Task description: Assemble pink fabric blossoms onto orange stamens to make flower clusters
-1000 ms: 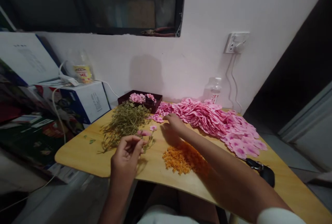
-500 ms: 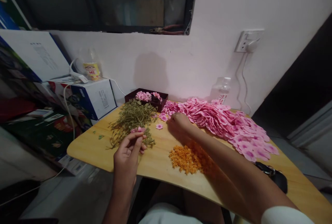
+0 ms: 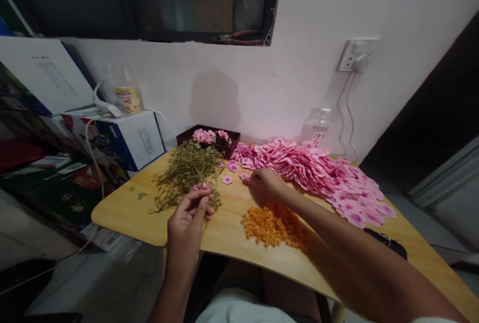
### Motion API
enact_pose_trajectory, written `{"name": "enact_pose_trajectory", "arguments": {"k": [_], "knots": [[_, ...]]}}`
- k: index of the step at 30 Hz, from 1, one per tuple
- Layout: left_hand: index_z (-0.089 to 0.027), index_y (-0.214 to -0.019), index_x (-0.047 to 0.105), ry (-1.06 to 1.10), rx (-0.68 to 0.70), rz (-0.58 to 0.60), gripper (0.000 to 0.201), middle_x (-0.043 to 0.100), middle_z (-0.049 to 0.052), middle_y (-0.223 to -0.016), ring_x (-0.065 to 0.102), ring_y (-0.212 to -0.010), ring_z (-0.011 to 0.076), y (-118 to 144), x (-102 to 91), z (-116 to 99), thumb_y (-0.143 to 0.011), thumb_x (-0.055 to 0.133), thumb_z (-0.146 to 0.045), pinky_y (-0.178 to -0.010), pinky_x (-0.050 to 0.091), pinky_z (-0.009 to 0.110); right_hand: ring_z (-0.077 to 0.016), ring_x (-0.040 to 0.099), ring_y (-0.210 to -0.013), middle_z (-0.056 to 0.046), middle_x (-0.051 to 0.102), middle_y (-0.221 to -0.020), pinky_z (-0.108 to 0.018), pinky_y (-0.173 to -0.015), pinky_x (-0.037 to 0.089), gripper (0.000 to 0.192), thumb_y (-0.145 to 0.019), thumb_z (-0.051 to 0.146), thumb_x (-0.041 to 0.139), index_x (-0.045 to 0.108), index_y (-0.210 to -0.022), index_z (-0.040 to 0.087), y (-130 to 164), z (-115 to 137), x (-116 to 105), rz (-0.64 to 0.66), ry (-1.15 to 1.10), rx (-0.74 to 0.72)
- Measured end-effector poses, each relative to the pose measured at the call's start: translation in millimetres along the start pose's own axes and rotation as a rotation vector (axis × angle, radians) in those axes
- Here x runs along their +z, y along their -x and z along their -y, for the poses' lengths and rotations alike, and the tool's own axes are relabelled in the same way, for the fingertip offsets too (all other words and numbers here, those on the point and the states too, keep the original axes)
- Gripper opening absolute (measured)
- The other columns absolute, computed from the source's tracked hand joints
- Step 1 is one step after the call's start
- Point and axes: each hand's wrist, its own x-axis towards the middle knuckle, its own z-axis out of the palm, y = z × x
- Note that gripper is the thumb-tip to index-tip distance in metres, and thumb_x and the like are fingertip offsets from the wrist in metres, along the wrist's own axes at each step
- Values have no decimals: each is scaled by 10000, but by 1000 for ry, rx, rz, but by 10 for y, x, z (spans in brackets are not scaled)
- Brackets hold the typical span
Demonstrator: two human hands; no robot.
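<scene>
My left hand [image 3: 190, 213] is closed in a pinch on an artificial flower with pink petals [image 3: 202, 187], above the table's front left. Green stems show close behind it; whether one belongs to the flower I cannot tell. My right hand [image 3: 265, 183] is closed at the table's middle, fingertips against a pink flower petal piece [image 3: 245, 177]. A single pink piece [image 3: 227, 180] lies just left of it. Behind and right of that hand spreads a big pile of pink petal pieces [image 3: 299, 163]. Small orange flower pieces [image 3: 269, 226] lie heaped below my right forearm.
A bundle of green artificial stems [image 3: 190, 166] lies on the table's left, before a dark tray [image 3: 234, 149] holding pink flowers. A clear bottle [image 3: 320, 128] stands by the wall. A black item [image 3: 387, 244] lies at right. Boxes [image 3: 140, 138] are stacked left of the table.
My right hand has shifted slightly right and down, and a pink petal piece now shows at its fingertips. My left hand keeps its pinch on the flower. The view has tilted slightly.
</scene>
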Motion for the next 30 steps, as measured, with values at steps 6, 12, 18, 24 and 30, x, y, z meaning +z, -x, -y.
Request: {"name": "enact_pose_trajectory", "arguments": {"k": [6,12,18,24,30], "knots": [[-150,-862,658,-3,-16,37,240,683,84,-1049,557,-564,74,24,28,31,-722,669,-344,-525,459,198,-179,637,-699,-80,725,-797,-247,-638,421,153,-835,227,577,700,-795,147,93,39,-143,-78,-57,-84],[-144,-883,685,-123,-99,192,273,684,83,-997,584,-630,114,93,83,-11,-738,652,-373,-569,488,214,-155,618,-717,-63,691,-791,-245,-672,437,161,-874,278,560,669,-814,176,514,398,-355,-155,-107,-238],[-137,-862,685,-113,-88,371,339,659,53,-795,563,-599,113,194,168,-134,-788,583,-451,-560,469,199,-179,584,-780,-82,663,-809,-290,-702,426,177,-909,171,474,636,-839,186,993,701,-537,-289,112,-615],[-129,-771,655,-132,-177,411,268,626,28,-751,539,-521,92,238,240,-90,-743,644,-396,-454,409,175,-173,546,-716,-71,674,-815,-304,-675,418,144,-875,109,508,630,-810,148,1190,807,-597,-444,483,-900],[-129,-707,648,-184,-94,353,246,541,-25,-564,473,-454,69,241,247,-69,-750,641,-371,-491,395,178,-203,556,-854,-78,651,-929,-331,-732,451,164,-832,289,622,610,-948,173,1160,748,-561,-323,-7,-513]]}}
